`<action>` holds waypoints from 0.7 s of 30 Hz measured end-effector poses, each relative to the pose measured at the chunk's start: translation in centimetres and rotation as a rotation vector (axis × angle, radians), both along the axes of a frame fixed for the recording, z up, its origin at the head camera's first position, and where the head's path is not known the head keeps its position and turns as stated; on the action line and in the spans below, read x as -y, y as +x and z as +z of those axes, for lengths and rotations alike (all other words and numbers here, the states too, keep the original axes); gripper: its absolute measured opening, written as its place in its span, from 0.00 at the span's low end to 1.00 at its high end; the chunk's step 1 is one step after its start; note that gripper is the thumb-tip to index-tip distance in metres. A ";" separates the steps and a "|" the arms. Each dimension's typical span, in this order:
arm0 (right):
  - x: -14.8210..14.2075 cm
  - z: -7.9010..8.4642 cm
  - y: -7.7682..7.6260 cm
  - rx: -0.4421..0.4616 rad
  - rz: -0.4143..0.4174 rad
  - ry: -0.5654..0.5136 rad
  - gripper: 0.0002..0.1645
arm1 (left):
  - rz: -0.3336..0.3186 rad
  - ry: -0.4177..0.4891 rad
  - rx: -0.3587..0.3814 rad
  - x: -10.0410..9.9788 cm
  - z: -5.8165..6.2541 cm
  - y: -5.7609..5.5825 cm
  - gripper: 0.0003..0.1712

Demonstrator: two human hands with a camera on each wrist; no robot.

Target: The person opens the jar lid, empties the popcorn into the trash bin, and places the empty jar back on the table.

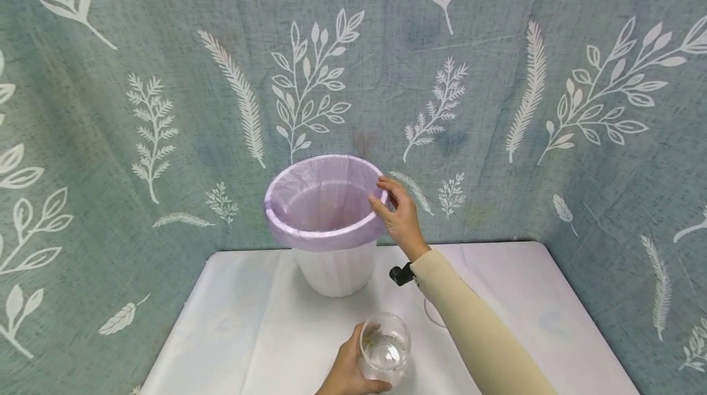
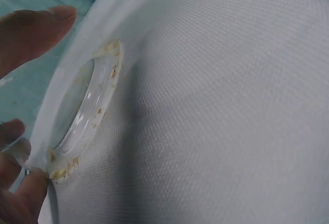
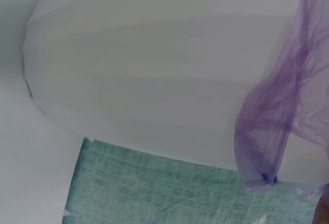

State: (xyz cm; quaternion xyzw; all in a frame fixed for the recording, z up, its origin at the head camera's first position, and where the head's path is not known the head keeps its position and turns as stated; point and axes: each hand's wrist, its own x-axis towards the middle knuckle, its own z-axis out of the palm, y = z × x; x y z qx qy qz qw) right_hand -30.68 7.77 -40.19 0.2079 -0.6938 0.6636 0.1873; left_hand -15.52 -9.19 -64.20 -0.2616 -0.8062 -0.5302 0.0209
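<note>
A white waste bin (image 1: pixel 334 271) stands upright at the back of the table, its mouth lined with a purple plastic bag (image 1: pixel 323 240) folded over the rim. My right hand (image 1: pixel 403 220) pinches the bin's rim on the right, thumb inside and fingers along the edge. Low in the head view, my left hand (image 1: pixel 348 365) holds a clear glass cup (image 1: pixel 385 355) round its side. Small yellowish-brown bits cling near the glass's base (image 2: pixel 114 77) in the left wrist view. The right wrist view shows the bin's side and a gathered, knotted part of the bag (image 3: pixel 267 131).
A white cloth (image 1: pixel 232 321) covers the table. Right of the glass, a clear round rim (image 1: pixel 432 316) lies partly hidden behind my right forearm. Patterned green-grey fabric (image 1: pixel 353 88) hangs close behind the bin and along both sides.
</note>
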 end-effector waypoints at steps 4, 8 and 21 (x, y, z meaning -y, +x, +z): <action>-0.1 -0.2 -0.2 -0.002 -0.012 0.020 0.23 | -0.005 0.014 0.001 -0.2 -0.1 -0.1 0.63; -0.2 -0.4 -0.3 0.000 0.000 0.031 0.26 | -0.001 0.015 0.058 -0.4 0.1 -0.1 0.64; -5.6 -2.6 3.3 0.209 0.027 0.110 0.32 | 0.053 -0.075 0.109 2.3 3.5 0.3 0.50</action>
